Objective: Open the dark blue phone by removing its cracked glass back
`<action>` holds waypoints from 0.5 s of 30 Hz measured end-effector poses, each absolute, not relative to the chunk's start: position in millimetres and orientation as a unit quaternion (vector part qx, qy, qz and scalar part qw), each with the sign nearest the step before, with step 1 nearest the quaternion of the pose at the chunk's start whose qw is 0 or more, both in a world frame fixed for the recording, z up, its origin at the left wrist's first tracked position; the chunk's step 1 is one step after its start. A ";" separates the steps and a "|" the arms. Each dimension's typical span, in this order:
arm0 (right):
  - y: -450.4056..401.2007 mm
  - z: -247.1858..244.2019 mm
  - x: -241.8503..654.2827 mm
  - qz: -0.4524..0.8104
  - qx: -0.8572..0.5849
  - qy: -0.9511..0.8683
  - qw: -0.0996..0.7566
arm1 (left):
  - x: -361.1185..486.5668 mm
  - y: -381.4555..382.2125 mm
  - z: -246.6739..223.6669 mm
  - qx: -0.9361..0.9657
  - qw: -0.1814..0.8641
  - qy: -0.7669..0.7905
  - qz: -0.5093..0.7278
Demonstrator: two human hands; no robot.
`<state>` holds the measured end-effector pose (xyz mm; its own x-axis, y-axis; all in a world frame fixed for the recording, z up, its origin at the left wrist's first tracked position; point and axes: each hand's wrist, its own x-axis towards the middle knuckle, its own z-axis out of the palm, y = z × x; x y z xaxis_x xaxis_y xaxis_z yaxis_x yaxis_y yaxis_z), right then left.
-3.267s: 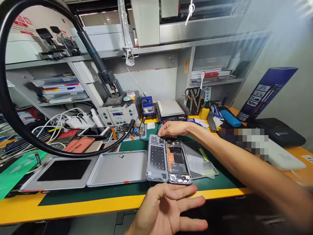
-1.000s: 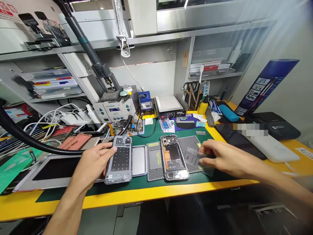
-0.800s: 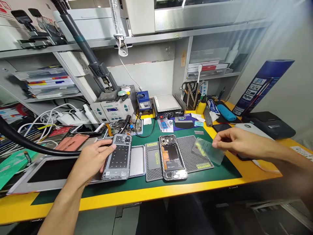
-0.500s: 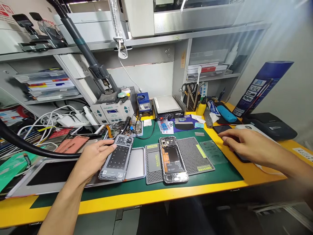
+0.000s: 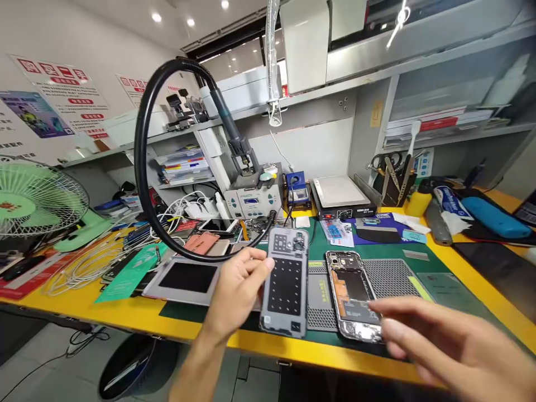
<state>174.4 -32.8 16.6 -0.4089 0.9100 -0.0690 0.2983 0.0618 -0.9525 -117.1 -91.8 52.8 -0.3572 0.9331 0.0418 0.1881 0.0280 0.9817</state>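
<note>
- Beside the lower right edge of the phone body (image 5: 354, 287), the right hand (image 5: 460, 346) hovers with thumb and fingers parted, grasping nothing that shows; whether a fingertip touches the frame, I cannot tell.
- Left of the phone body, the left hand (image 5: 238, 285) pinches the back cover (image 5: 286, 290) by its long edge, thumb on the face with the dark panel.
- On the perforated mat (image 5: 387, 276), the phone body lies flat with its battery and orange flex exposed. Separation looks complete: cover and body are well parted. The inner parts seem seated, and the body is uncovered; what else is left, the view does not settle.
- Right of the phone body, past the perforated mat, a clear sheet (image 5: 454, 290) lies flat, apart from both hands.
- Beyond the phone body, the heating plate (image 5: 341, 192) stands with nothing on its top.
- Compared with half a second ago, the right hand has come in from far right of the phone body to its lower edge.
- Left of the phone body, the cover is now closer and more upright in view; the clear sheet keeps its place.
- Far left of the phone body, a green fan (image 5: 33, 195) has entered the view.
</note>
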 end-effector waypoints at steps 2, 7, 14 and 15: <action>-42.8 25.7 144.6 0.600 -0.411 -0.627 0.279 | -97.8 -100.7 58.3 0.456 0.350 0.622 0.532; -52.1 36.6 108.4 0.703 -0.337 -0.592 0.207 | -70.7 -120.3 71.1 0.454 0.354 0.617 0.536; -56.7 37.0 111.7 0.693 -0.322 -0.612 0.205 | -69.4 -134.4 76.5 0.458 0.354 0.618 0.532; -57.3 38.1 111.8 0.693 -0.320 -0.613 0.204 | -69.9 -135.0 76.0 0.462 0.355 0.615 0.531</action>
<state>111.8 -57.3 38.1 -0.7116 0.6757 -0.1924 0.1093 -0.1641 -0.9804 -69.9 -135.0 76.0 -0.3211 0.9455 0.0545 0.1918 0.0086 0.9814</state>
